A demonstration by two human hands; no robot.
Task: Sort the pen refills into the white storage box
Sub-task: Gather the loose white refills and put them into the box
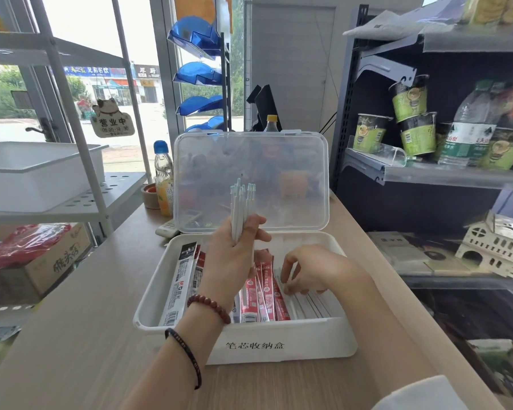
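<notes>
- Pen refills (242, 211), a bundle of slim white ones, stood upright in the left hand (234, 255), whose fingers were curled tight round their lower ends, above the middle of the white storage box (308, 344).
- The right hand (311, 270) was down inside the box at its right side, fingers bent onto a row of loose refills (311, 306) lying flat there; whether it pinched one or only pressed on them could not be told.
- The box sat on the tabletop (86, 306) with its clear lid (293, 161) propped open behind; red packets (264, 294) filled the middle and a grey packet (179, 285) lay at the left.
- The step appeared to be adding the bundle to the right-hand row. Done well, that would likely mean turning the bundle to lie lengthwise like the row, tips all one way, and lowering it close before loosening the grip, so none spilled onto the red packets, with the right hand squaring the row to open a gap.
</notes>
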